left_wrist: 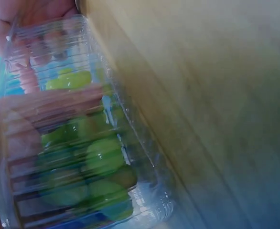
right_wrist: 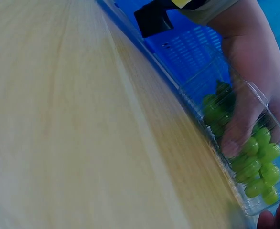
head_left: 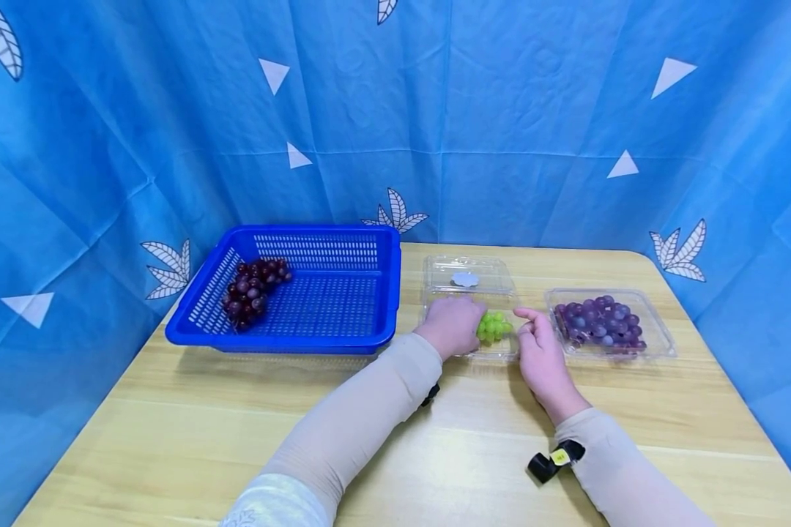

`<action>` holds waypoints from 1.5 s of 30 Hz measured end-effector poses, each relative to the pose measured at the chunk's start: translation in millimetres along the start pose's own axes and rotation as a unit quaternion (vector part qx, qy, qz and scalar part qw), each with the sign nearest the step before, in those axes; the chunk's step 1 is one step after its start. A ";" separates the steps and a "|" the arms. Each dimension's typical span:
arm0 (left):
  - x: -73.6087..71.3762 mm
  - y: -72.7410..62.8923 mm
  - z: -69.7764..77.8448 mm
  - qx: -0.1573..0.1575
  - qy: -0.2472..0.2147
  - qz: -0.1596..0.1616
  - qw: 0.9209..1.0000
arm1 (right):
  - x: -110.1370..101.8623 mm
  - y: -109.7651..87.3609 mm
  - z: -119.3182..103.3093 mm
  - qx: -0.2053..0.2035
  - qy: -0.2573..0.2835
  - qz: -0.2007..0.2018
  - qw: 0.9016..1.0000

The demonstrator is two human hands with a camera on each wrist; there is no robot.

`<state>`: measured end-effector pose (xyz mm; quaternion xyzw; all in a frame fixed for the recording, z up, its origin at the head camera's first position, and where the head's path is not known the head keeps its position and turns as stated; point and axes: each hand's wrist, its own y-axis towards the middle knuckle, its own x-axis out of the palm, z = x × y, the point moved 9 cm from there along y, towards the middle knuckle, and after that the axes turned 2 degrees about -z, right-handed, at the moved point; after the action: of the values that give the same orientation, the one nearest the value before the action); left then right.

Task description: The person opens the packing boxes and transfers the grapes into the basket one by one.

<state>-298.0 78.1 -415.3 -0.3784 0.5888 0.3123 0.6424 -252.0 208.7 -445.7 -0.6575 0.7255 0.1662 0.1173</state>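
Note:
A bunch of green grapes [head_left: 494,327] lies in a clear plastic box [head_left: 497,356] whose lid [head_left: 442,272] stands raised at the back. My left hand [head_left: 451,326] reaches down into the box and grips the bunch, its thumb and fingers around the grapes in the right wrist view. Beside the box's right wall is my right hand [head_left: 543,359], its index finger and thumb spread apart near the rim. Through the ribbed plastic, the left wrist view shows grapes [left_wrist: 104,157] close to the wall. The bunch is partly hidden by my left hand.
At the left stands a blue plastic basket [head_left: 303,340] with dark red grapes [head_left: 253,289] inside. Another clear box [head_left: 662,340], holding purple grapes [head_left: 600,322], sits to the right. A blue curtain [head_left: 474,132] hangs behind the wooden table [head_left: 448,454].

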 end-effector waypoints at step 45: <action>-142.1 -75.6 -89.0 -0.090 -0.072 0.068 0.991 | 0.0 1.9 2.8 -0.004 0.018 -0.003 1.000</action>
<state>-296.1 -30.8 -267.1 -0.3704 0.5347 0.4331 0.6240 -254.0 209.9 -448.1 -0.6628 0.7250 0.1570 0.1022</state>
